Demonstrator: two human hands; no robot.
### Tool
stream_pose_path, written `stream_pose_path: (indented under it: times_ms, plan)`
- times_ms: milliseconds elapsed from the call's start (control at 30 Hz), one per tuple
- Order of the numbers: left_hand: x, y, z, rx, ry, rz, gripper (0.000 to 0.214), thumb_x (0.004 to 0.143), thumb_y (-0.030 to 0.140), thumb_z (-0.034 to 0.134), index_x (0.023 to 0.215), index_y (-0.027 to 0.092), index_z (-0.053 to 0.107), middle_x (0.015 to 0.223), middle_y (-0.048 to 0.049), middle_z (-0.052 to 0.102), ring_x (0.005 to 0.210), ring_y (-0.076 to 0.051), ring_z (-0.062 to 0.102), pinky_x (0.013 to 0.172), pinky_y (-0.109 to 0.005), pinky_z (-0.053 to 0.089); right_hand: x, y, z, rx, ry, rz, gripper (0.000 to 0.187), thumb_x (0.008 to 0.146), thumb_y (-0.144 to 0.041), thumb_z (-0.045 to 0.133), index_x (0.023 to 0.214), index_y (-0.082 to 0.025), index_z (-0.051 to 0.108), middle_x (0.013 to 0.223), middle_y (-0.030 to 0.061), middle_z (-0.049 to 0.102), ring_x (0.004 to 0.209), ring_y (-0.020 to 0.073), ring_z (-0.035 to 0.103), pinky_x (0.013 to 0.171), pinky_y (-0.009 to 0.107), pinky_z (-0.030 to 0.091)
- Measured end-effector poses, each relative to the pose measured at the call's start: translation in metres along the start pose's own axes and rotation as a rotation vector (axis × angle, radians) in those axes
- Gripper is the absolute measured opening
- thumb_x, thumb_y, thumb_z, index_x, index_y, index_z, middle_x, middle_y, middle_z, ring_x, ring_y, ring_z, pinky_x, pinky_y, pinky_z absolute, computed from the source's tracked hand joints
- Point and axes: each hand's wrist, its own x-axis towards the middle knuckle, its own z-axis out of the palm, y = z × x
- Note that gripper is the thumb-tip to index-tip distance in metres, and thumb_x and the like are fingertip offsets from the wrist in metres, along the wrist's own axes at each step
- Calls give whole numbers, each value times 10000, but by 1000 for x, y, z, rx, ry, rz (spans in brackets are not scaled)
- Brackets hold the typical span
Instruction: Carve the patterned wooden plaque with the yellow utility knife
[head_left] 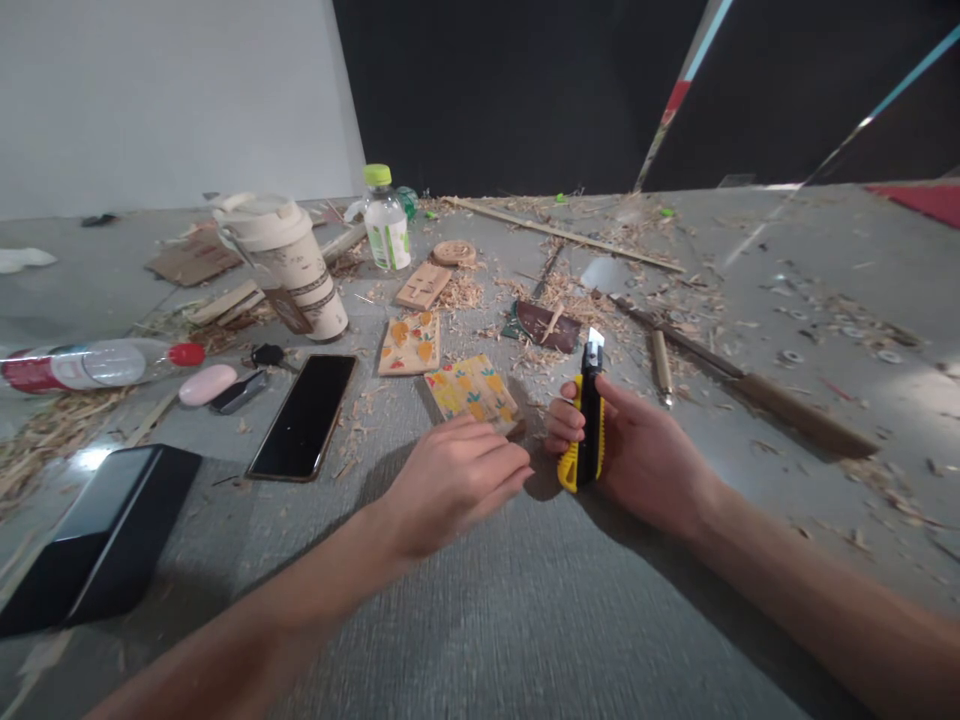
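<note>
My right hand (637,450) is wrapped round a yellow and black utility knife (592,420), held upright with a short length of blade out at the top. My left hand (465,465) hovers palm down with its fingers loosely bent and nothing visible in them. Just beyond its fingers lies a wooden block (474,388) with a colourful fruit pattern on top; whether the fingertips touch it, I cannot tell. A second fruit-patterned piece (409,344) lies behind it to the left. Past the knife sits a dark red leather piece (549,326) with shavings on it.
On the left are a phone (304,415), a tilted travel cup (285,262), a lying plastic bottle (97,364) and a black case (105,540). A bottle with a green cap (387,225) stands behind. A long wooden-handled tool (802,412) lies right, among scattered wood shavings.
</note>
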Motion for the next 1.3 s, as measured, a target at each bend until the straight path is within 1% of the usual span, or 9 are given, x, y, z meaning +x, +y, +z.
stream_pose_path:
  times_ms: [433, 600, 733, 800, 867, 967, 1100, 1200, 1300]
  plan:
    - [-1, -1, 1, 29, -20, -11, 268, 1114, 259, 559, 900, 173, 694, 806, 16, 733, 761, -137, 654, 765, -320, 510, 0, 0, 3, 1, 35, -8, 199, 999, -421, 676, 953, -228, 661, 778, -7, 501, 700, 154, 470, 723, 312, 520]
    - [1, -1, -2, 42, -23, -20, 275, 1115, 267, 547, 899, 172, 690, 817, 1, 729, 778, -155, 645, 777, -332, 518, -2, -3, 5, 29, -10, -55, 166, 1009, -383, 675, 946, -231, 656, 696, -42, 365, 615, 138, 339, 606, 275, 455]
    - [6, 5, -3, 158, -105, -38, 207, 1073, 336, 632, 1140, 158, 716, 1178, -104, 763, 1107, -270, 677, 939, -427, 546, -5, -11, 9, 29, 14, -142, 180, 1030, -385, 653, 925, -240, 637, 668, -58, 292, 576, 140, 242, 539, 282, 371]
    - [6, 8, 0, 235, -161, -57, 416, 1045, 439, 675, 1341, 148, 664, 1465, -170, 669, 1359, -356, 585, 1089, -528, 503, -6, -15, 11, 26, 34, -184, 184, 1035, -389, 644, 921, -245, 631, 672, -57, 282, 579, 148, 225, 541, 296, 365]
    - [6, 9, 5, 279, -200, -72, 532, 1038, 519, 662, 1415, 145, 628, 1646, -189, 533, 1509, -405, 462, 1188, -605, 428, -6, -17, 11, 21, 44, -205, 186, 1039, -394, 635, 920, -252, 630, 683, -54, 265, 589, 155, 210, 538, 303, 359]
    - [4, 8, 9, 283, -236, -89, 511, 1045, 543, 635, 1382, 159, 655, 1725, -177, 443, 1571, -422, 393, 1218, -645, 392, -6, -17, 11, 46, 43, -201, 197, 1055, -393, 606, 922, -250, 632, 695, -50, 252, 602, 158, 202, 535, 297, 358]
    - [3, 8, 6, 256, -219, -89, 407, 1041, 499, 660, 1269, 165, 709, 1661, -175, 523, 1552, -412, 423, 1205, -640, 407, -4, -15, 10, 35, 33, -194, 191, 1048, -402, 623, 930, -252, 624, 701, -48, 250, 608, 154, 221, 543, 289, 369]
    - [3, 8, 2, 269, -170, -34, 182, 1062, 316, 644, 1094, 165, 743, 1537, -139, 633, 1489, -360, 499, 1202, -575, 416, -4, -15, 9, -12, 36, -197, 198, 1031, -421, 655, 920, -262, 612, 697, -47, 246, 606, 154, 233, 542, 289, 373]
    - [2, 7, 2, 312, -126, 44, 152, 1050, 155, 620, 933, 160, 715, 1355, -101, 717, 1357, -297, 596, 1176, -498, 430, -4, -15, 10, -8, 42, -191, 204, 1035, -417, 650, 911, -261, 605, 690, -48, 253, 600, 147, 236, 538, 278, 373]
